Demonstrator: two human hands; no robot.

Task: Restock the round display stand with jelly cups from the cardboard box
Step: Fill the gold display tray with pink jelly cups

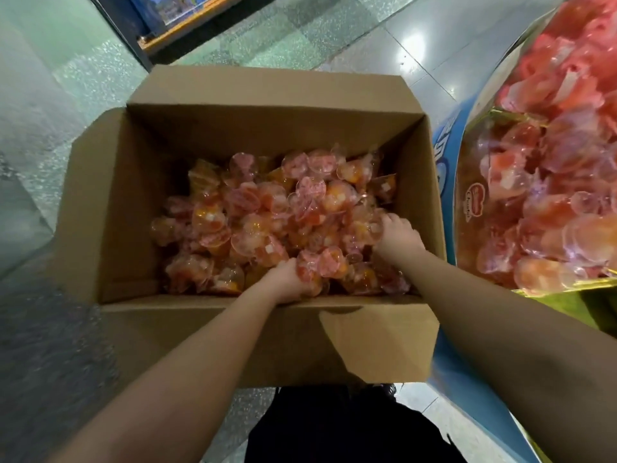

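Note:
An open cardboard box (110, 208) stands on the floor in front of me, holding a heap of clear jelly cups (253, 215) with pink and orange filling. My left hand (287, 282) is at the near side of the heap, fingers curled around several cups. At the heap's right side, my right hand (397, 233) is pressed into the cups and closed on some. To the right stands the round display stand (447, 182), blue-sided, its compartments piled with the same jelly cups (547, 208).
A shelf base with an orange edge (173, 31) runs along the far floor. The tiled floor (334, 35) surrounds the box. The box's near flap (367, 345) hangs toward my dark trousers (334, 429).

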